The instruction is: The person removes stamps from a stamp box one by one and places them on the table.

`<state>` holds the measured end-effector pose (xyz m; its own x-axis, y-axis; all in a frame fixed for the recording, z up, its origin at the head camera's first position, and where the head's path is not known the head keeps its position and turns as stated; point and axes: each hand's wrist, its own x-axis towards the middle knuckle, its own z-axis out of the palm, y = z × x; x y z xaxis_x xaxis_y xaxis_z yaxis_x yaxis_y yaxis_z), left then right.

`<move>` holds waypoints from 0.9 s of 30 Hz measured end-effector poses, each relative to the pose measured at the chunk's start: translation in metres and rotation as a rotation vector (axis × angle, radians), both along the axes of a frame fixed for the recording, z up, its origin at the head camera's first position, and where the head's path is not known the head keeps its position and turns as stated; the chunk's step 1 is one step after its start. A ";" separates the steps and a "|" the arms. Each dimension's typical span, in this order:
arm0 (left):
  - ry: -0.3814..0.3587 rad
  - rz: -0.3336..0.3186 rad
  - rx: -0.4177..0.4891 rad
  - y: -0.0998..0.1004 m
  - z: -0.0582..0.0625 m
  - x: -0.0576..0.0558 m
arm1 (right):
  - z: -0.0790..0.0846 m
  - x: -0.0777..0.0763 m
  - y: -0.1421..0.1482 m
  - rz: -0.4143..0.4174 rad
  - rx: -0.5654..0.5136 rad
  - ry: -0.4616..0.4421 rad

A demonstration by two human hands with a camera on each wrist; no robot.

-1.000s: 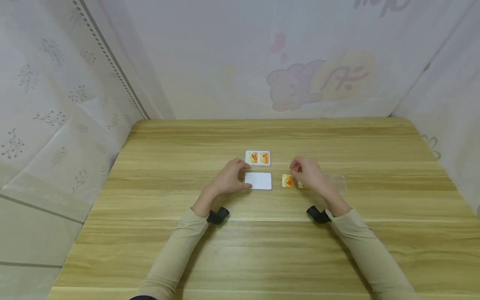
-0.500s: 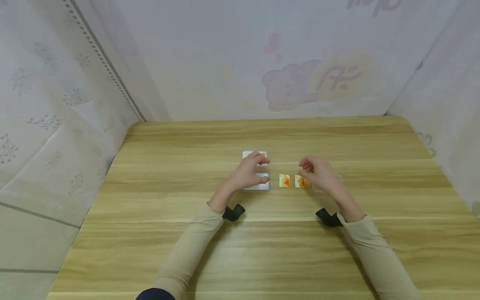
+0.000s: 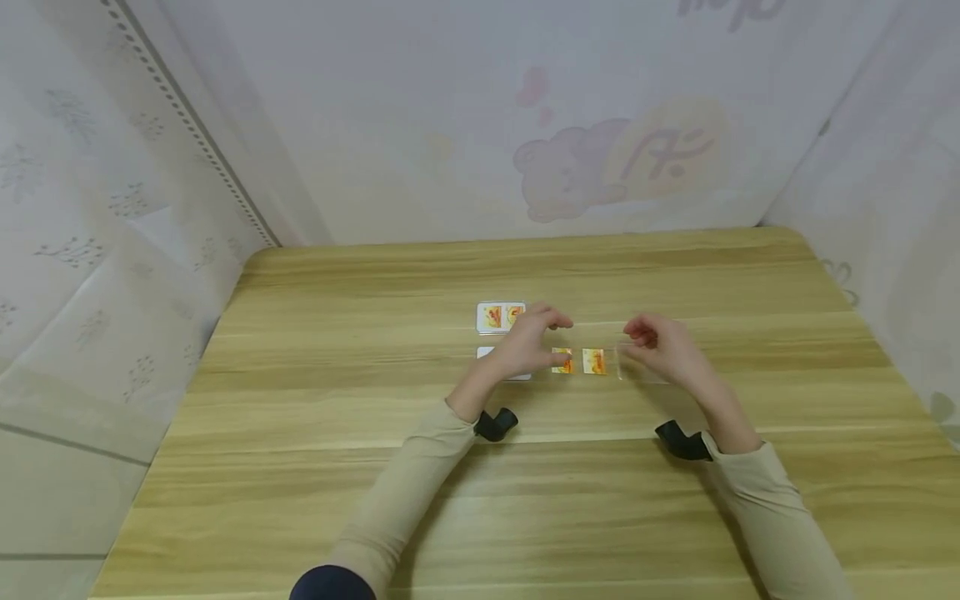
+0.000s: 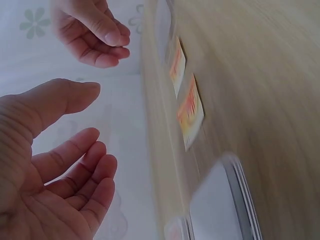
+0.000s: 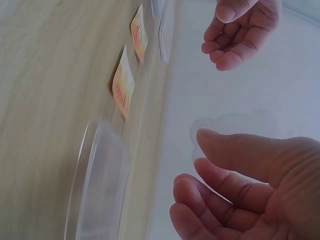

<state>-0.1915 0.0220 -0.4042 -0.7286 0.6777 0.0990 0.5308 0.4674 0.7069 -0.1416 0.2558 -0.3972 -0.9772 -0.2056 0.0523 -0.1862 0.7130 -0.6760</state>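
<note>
My left hand [image 3: 528, 340] hovers with spread, slightly bent fingers over the right end of a white flat case [image 4: 215, 200] and, in the head view, overlaps a small yellow-orange picture card [image 3: 562, 367]. Nothing is between its fingers. A second such card [image 3: 593, 362] lies just to the right. Above the left end of a clear plastic case part [image 5: 102, 175] is my right hand [image 3: 667, 350]; the right wrist view shows its fingers loosely curled, holding nothing. Behind the white case lies another case [image 3: 501, 317] with two similar pictures in it.
The items lie in a row on a wood-grain table [image 3: 570, 517], well back from its front. A printed pale curtain [image 3: 420, 125] hangs behind the table's far edge. Each wrist carries a black camera mount, such as the right one [image 3: 681, 440].
My left hand has moved right from the white case toward the cards. My right hand has drawn away to the right, uncovering the second card, and is now over the clear part.
</note>
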 end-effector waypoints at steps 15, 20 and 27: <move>0.026 -0.079 -0.121 0.051 -0.001 0.004 | -0.005 0.008 0.028 -0.009 0.043 -0.009; 0.046 -0.089 -0.187 0.067 -0.003 0.006 | -0.006 0.009 0.032 0.003 0.088 -0.046; 0.107 -0.065 -0.302 0.085 -0.011 0.008 | -0.008 0.011 0.037 0.007 0.143 -0.096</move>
<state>-0.1832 0.1069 -0.4152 -0.6793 0.7328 -0.0399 0.6302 0.6104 0.4798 -0.1309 0.2932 -0.4050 -0.9750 -0.2107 -0.0713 -0.1306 0.8019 -0.5830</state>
